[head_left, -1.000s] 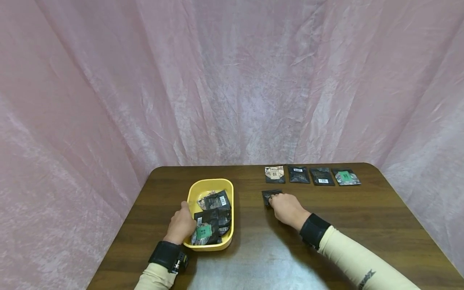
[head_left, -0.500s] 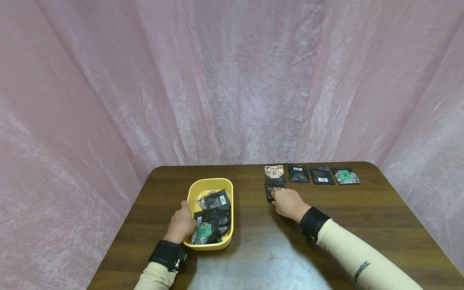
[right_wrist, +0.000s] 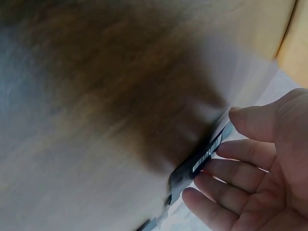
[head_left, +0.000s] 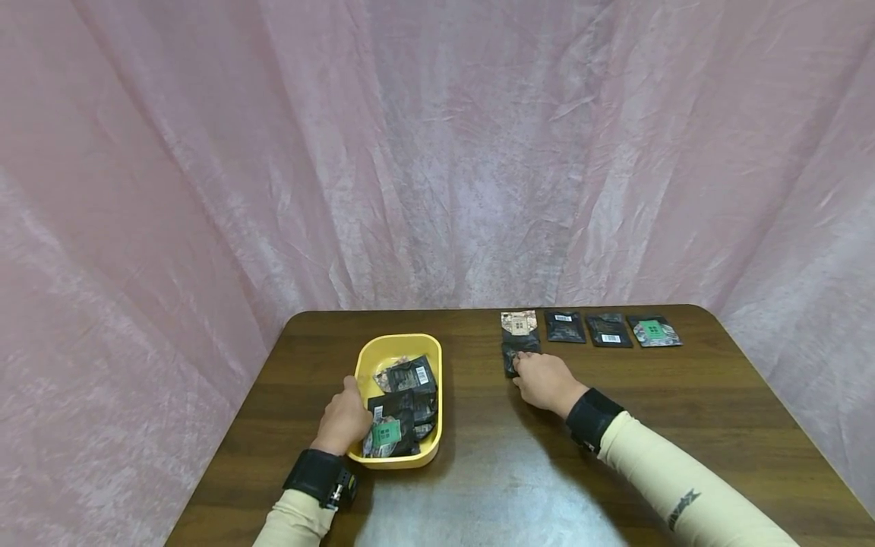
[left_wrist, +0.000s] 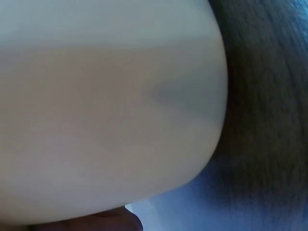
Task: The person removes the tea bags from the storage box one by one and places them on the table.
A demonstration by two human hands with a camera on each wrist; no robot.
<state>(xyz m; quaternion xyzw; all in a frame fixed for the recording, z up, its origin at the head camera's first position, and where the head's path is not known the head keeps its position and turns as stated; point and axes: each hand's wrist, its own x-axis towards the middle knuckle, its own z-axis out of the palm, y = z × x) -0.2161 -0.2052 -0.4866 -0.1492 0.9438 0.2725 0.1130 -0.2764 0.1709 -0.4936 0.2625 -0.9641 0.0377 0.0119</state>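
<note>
Yellow tub | L hand holds rim | blk pkt | R hand touching

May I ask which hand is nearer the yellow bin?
The left hand, at the left rim of the yellow bin; the right hand is to its right, touching a packet.

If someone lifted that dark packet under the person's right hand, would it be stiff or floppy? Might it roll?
The packet would probably bend somewhat, since it looks thin from the side. It seems likely to be light, being small beside the right hand. Rolling seems unlikely, as it looks flat.
</note>
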